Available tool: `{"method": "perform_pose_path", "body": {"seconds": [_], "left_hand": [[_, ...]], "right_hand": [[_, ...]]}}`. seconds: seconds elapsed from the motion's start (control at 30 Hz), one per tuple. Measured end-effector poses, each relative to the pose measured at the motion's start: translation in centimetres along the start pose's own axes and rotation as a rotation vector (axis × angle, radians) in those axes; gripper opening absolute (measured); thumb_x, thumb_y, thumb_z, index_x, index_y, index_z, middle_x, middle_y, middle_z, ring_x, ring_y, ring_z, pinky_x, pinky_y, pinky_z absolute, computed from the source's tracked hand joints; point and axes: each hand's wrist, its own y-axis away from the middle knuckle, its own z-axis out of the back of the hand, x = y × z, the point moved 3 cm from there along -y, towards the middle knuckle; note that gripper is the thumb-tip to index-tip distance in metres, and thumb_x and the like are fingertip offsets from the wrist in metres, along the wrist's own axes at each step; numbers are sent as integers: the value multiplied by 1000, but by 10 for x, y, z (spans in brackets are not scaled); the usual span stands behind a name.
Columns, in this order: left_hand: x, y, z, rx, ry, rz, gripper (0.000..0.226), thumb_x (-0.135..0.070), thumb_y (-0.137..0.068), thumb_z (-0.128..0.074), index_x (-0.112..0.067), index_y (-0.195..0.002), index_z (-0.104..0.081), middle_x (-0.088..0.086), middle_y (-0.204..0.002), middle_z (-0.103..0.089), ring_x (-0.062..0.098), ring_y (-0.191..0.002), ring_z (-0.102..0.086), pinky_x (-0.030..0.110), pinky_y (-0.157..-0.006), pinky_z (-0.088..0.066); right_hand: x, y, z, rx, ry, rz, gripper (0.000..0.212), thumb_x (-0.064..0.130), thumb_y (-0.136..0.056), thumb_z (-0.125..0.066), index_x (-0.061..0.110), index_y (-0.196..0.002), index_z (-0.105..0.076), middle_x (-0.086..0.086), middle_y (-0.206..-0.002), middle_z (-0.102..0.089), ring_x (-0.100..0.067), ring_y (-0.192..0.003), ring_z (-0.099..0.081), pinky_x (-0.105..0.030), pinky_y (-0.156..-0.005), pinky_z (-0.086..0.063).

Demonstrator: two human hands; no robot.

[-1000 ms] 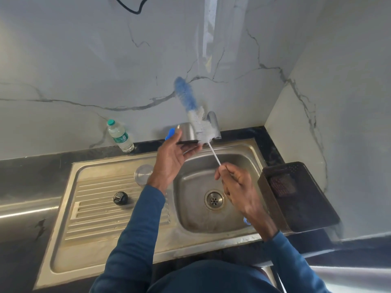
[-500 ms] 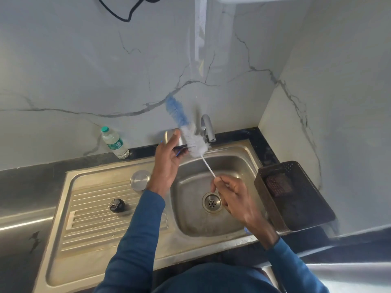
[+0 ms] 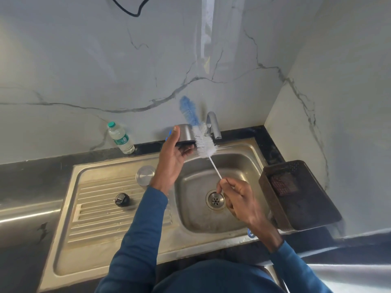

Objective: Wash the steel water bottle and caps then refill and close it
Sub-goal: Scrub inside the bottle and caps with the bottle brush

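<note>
Steel bottle [image 3: 184, 134] mostly hidden behind left hand [image 3: 172, 157]; mouth not visible. Brush handle [image 3: 215, 169] end buried in right hand [image 3: 239, 201]. Basket [image 3: 296, 193] contents too dark to identify. Sink [image 3: 101, 229] front corner cut off.

The bottle brush [image 3: 197, 132] goes blue at the tip and white lower down, on a thin white stem. Wall [image 3: 105, 60] is pale grey marble with dark veins, sink [image 3: 110, 210] is steel-coloured with a ribbed drainboard, and both sleeves [image 3: 139, 235] are deep blue. Clear plastic bottle [image 3: 121, 138] has a green cap, plus there's a dark brown basket [image 3: 296, 195].
</note>
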Motion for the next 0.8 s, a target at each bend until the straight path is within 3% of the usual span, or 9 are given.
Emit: {"method": "perform_pose_path", "body": {"seconds": [0.2, 0.3, 0.33, 0.43, 0.53, 0.6, 0.7, 0.8], "left_hand": [[13, 9, -5, 90, 39, 66, 37, -42, -105, -57, -13, -127, -64, 17, -117, -74, 30, -100, -71, 35, -89, -57], [7, 9, -7, 50, 115, 77, 25, -37, -106, -56, -15, -114, -66, 15, -107, -76, 34, -98, -70, 38, -85, -59], [5, 8, -5, 30, 124, 70, 30, -41, -101, -64, -15, -115, -65, 14, -106, -77, 33, -98, -70, 39, -85, -61], [1, 3, -4, 26, 51, 39, 73, -53, -67, -94, -17, -121, -63, 15, -109, -76, 30, -101, -72, 42, -95, -58], [9, 3, -10, 59, -55, 18, 50, -36, -81, -84, -11, -120, -66, 10, -114, -75, 26, -103, -70, 34, -88, -58], [13, 6, -16, 67, -35, 46, 40, -33, -82, -82, -14, -113, -66, 4, -103, -72, 20, -94, -67, 29, -83, -57], [11, 5, -14, 48, 25, 64, 52, -40, -70, -87, -15, -110, -65, 2, -95, -67, 15, -84, -60, 27, -79, -56], [5, 1, -7, 0, 31, 54, 79, -46, -67, -94, -8, -127, -62, 10, -106, -70, 19, -90, -67, 29, -81, -59]], "right_hand": [[21, -17, 7, -64, 10, 36, 33, 18, -109, -49, 17, -80, -65, 4, -55, -38, -9, -46, -31, -25, -42, -26], [11, -17, 5, -54, 24, 18, 33, 20, -109, -50, 18, -80, -66, 4, -54, -38, -10, -46, -31, -27, -44, -25], [3, -13, 4, -47, 27, 4, 34, 22, -109, -50, 19, -80, -66, 5, -53, -38, -11, -45, -31, -27, -44, -24], [-10, -4, 2, -37, 41, -33, 36, 24, -111, -51, 19, -80, -68, 7, -51, -37, -11, -43, -29, -27, -45, -24], [-1, -5, 5, -59, 12, -22, 35, 23, -111, -50, 14, -83, -68, 8, -52, -37, -8, -43, -29, -24, -43, -26], [10, -10, 7, -66, -14, 7, 35, 23, -112, -49, 14, -83, -67, 5, -54, -36, -8, -44, -29, -22, -42, -27], [14, -12, 7, -52, -11, 33, 36, 24, -112, -48, 14, -83, -67, 5, -54, -36, -7, -44, -29, -22, -41, -26], [2, -3, 4, -15, -18, 6, 35, 25, -112, -49, 13, -84, -68, 7, -53, -36, -7, -43, -28, -22, -41, -25]]}}
